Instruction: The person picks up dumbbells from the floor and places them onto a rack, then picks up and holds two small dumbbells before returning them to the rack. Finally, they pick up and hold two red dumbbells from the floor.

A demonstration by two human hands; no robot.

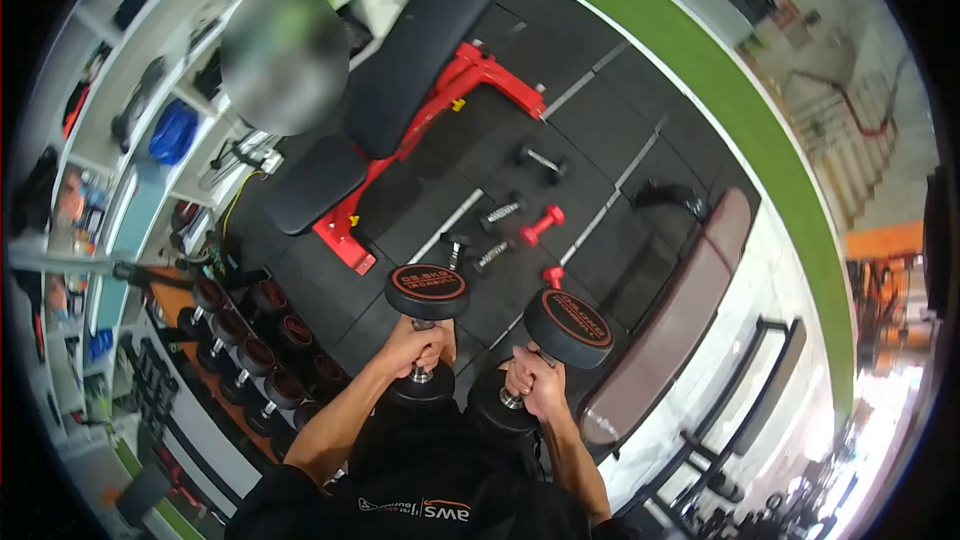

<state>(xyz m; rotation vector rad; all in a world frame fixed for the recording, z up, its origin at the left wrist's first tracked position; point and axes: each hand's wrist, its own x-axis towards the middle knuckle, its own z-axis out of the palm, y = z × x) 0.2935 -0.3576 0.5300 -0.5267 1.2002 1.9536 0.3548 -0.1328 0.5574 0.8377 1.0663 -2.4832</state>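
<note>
Close before the black shirt, two large dumbbells are held with one end turned up toward the head. The left hand has its fingers closed around the handle of the left dumbbell; the right hand likewise grips the right dumbbell. This looks like a two-handed hold, and moving either weight calls for firm grips and steady wrists. Beyond, small dumbbells lie on the dark floor, between a red-framed bench and a brown padded bench.
</note>
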